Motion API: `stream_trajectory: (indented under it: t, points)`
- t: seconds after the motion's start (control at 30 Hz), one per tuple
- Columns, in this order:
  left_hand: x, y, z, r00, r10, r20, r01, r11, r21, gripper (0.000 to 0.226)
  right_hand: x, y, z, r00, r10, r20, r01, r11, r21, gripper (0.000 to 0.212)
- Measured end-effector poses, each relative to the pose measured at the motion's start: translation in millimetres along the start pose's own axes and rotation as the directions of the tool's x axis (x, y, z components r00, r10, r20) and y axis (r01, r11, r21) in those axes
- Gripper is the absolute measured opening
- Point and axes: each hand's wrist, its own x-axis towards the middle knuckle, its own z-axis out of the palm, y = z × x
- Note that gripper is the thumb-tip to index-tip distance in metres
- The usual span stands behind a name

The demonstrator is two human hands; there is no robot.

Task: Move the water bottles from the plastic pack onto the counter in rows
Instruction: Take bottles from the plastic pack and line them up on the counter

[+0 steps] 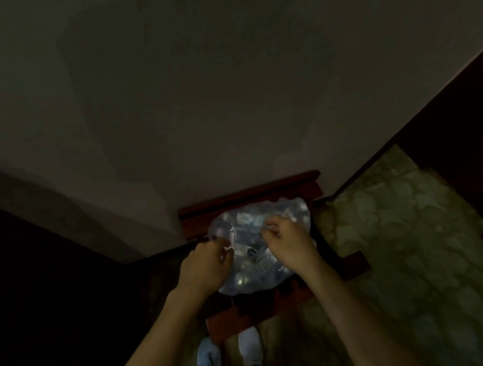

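Observation:
A plastic pack of water bottles, wrapped in clear film, rests on a dark red wooden chair against the wall. The scene is very dim and single bottles are hard to tell apart through the film. My left hand pinches the film at the pack's left side. My right hand pinches the film near the top middle. Both hands are closed on the wrap.
A pale wall fills the upper view. A dark surface lies at the left, and a mottled stone floor spreads to the right. My two light shoes stand in front of the chair.

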Motion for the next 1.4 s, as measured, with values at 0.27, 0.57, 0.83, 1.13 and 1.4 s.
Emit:
stream_trajectory:
  t: [0.27, 0.57, 0.83, 1.13, 1.4]
  points:
    - [30, -25, 46, 0.996, -0.061, 0.058, 0.064, 0.997, -0.048, 0.029, 9, 46, 30, 0.995, 0.040, 0.095, -0.041, 0.999, 0.010, 0.022]
    - [58, -30, 78, 0.998, 0.042, -0.039, -0.046, 0.993, -0.110, 0.035, 39, 85, 74, 0.976, 0.210, 0.062, -0.214, 0.973, 0.087, 0.023]
    - [68, -54, 100, 0.996, 0.063, -0.056, -0.072, 0.983, -0.167, 0.036, 78, 107, 126, 0.758, 0.629, 0.173, -0.614, 0.598, 0.515, 0.027]
    - [74, -55, 110, 0.995, 0.083, -0.050, -0.091, 0.979, -0.185, 0.036, 104, 112, 155, 0.669, 0.721, 0.182, -0.704, 0.535, 0.467, 0.058]
    - [74, -53, 119, 0.993, 0.116, -0.024, -0.118, 0.968, -0.221, 0.032, 100, 109, 165, 0.622, 0.781, 0.059, -0.692, 0.513, 0.508, 0.076]
